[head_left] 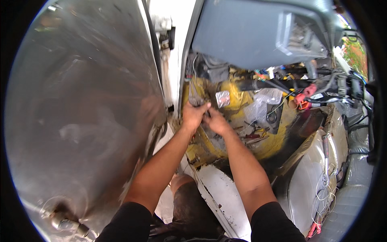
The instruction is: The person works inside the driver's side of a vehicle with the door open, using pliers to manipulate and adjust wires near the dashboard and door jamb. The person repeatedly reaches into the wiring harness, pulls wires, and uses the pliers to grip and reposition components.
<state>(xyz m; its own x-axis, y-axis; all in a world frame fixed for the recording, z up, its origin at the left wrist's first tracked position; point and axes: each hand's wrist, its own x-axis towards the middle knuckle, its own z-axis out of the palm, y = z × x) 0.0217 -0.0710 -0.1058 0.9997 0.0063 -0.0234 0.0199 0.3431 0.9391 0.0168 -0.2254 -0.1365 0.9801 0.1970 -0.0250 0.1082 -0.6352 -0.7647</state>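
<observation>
My left hand (192, 116) and my right hand (217, 122) meet over the left edge of the yellow, worn vehicle floor (258, 147). The left fingers are closed around the base of a grey metal piece (195, 99) that tapers upward; its exact kind is unclear. Curled fingers of the right hand sit against the left hand, and whatever they grip is hidden. A small silver foil packet (222, 99) lies just beyond the right hand. Several small tools, among them a red-handled one (252, 136), are scattered to its right.
A dark door panel (88, 92) fills the left. Ahead hangs a grey-blue dashboard (242, 32), with loose wiring and a red connector (300, 98) below its right side. A silver-covered seat (304, 177) with tangled wire (322, 193) stands at right. A white sill (223, 197) lies between my arms.
</observation>
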